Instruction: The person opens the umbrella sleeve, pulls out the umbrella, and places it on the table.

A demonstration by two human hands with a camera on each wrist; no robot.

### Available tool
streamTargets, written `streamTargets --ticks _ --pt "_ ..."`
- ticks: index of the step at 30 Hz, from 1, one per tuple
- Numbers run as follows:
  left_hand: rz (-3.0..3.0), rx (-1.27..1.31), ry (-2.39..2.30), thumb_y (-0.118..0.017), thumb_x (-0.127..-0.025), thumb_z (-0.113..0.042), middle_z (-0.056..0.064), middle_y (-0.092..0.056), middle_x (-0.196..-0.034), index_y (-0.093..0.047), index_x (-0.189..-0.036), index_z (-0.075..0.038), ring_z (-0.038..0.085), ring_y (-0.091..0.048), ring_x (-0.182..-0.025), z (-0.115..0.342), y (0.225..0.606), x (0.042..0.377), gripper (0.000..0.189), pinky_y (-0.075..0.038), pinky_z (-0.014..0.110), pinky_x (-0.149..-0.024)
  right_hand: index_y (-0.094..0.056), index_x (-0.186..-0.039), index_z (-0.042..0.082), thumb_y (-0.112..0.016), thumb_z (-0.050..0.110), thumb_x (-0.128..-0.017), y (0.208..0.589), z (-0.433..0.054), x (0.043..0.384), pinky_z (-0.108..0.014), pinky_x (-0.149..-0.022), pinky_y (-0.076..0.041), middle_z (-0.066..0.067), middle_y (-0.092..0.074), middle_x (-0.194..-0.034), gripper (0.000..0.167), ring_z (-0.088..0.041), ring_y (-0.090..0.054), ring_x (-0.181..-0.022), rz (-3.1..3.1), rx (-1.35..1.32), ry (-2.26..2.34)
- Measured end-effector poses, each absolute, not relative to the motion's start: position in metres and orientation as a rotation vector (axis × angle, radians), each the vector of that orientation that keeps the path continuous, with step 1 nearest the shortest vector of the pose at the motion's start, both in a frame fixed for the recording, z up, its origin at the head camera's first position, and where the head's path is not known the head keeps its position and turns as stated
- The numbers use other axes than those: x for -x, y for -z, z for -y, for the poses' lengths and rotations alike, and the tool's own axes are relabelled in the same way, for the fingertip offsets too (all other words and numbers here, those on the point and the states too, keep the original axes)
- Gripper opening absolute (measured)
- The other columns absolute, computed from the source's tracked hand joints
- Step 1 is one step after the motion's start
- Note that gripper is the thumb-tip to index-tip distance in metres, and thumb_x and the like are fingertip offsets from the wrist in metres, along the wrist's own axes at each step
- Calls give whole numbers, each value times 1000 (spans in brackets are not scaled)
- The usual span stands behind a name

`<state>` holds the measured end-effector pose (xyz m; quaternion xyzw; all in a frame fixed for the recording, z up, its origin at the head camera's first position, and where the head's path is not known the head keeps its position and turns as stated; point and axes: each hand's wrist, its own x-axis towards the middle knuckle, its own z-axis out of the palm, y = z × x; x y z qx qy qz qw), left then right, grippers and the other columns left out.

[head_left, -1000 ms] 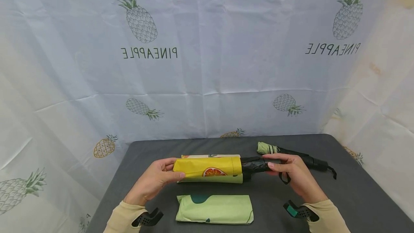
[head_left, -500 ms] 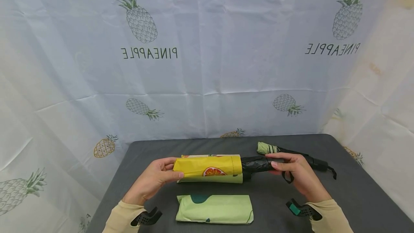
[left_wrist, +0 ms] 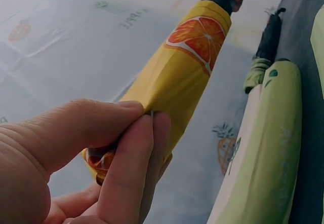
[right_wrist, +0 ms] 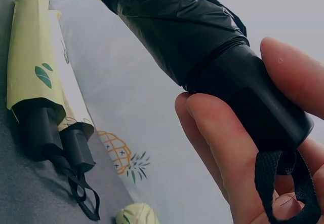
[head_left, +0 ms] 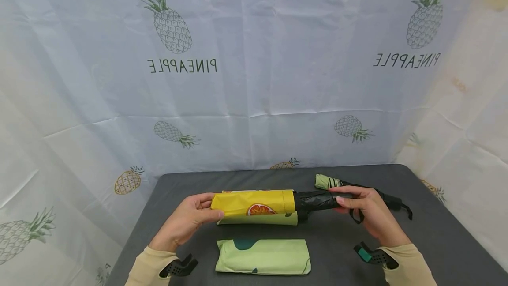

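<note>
L hand (head_left: 184, 222) pinches the closed end of the yel sleeve (head_left: 246, 203) btwn thumb & fingers; R hand (head_left: 369, 213) grips the handle of the blk umbr. (head_left: 314, 201), thumb on one side, fingers on the other. Blk umbr. sits partway in the yel sleeve: handle + some blk cloth stick out of its mouth, & a strap loop (right_wrist: 265, 176) hangs by the R palm. Yel sleeve, w/ orange-slice print, is held up, approx. horiz. in head view, beyond the flat grn pouch (head_left: 263, 257). L hand is beyond & left of that pouch, R hand beyond & right.

Flat grn pouch lies on the dk grey table (head_left: 333, 250), dk-grn patch at its far edge. Also beyond it, partly hidden by yel sleeve in head view: grn-sleeved umbr. (right_wrist: 31, 57) & cream-sleeved umbr. (right_wrist: 71, 82), side by side; R wrist view shows both blk handles protruding. Beyond & well right of the pouch, a bare umbr. (head_left: 329, 182) w/ pale-grn end lies slantwise. Farthest beyond: white curtain (head_left: 278, 87) w/ pineapple prints & mirrored "PINEAPPLE" txt. Beige cuffs (head_left: 152, 264), blk device (head_left: 180, 266) on each wrist.
</note>
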<state>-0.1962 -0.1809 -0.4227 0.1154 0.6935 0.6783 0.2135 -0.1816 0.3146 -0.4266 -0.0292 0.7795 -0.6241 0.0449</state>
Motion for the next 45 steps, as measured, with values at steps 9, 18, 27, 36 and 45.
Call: streamTargets --ticks 9,18,27,36,45 --pt "-1923 -327 -1892 -79 -99 -11 13 -71 -140 -41 -159 11 16 -74 -117 181 421 199 75 -64 28 -99 -74 -141 13 -73 19 -104 423 -326 178 -39 -59 -47 19 -73 -115 38 -18 -76 -84 -2390 75 1912" --pt "-1908 -343 -1885 -79 -99 -10 13 -71 -140 -43 -158 11 16 -74 -117 174 426 201 73 -63 33 -104 -73 -143 14 -72 19 -105 421 -342 171 -35 -62 -49 20 -74 -116 38 -20 -80 -97 -2371 23 1904" --pt "-1901 -325 -1890 -79 -99 -11 15 -70 -143 -42 -159 11 17 -74 -119 174 429 201 74 -63 34 -104 -76 -139 20 -66 12 -108 424 -366 165 -39 -57 -44 18 -76 -118 33 -18 -78 -86 -2311 71 1950" --pt "-1902 -313 -1868 -79 -100 -13 15 -69 -144 -42 -159 11 17 -73 -119 172 428 199 74 -63 36 -106 -77 -138 23 -64 12 -109 427 -389 155 -41 -58 -43 20 -73 -100 33 -17 -79 -91 -2362 24 1896" --pt "-1927 -289 -1845 -79 -100 -15 14 -70 -142 -40 -160 11 17 -73 -119 177 432 197 76 -63 36 -106 -78 -136 26 -59 9 -112 436 -434 139 -48 -59 -28 16 -79 -114 35 -13 -77 -86 -2285 -27 1972"
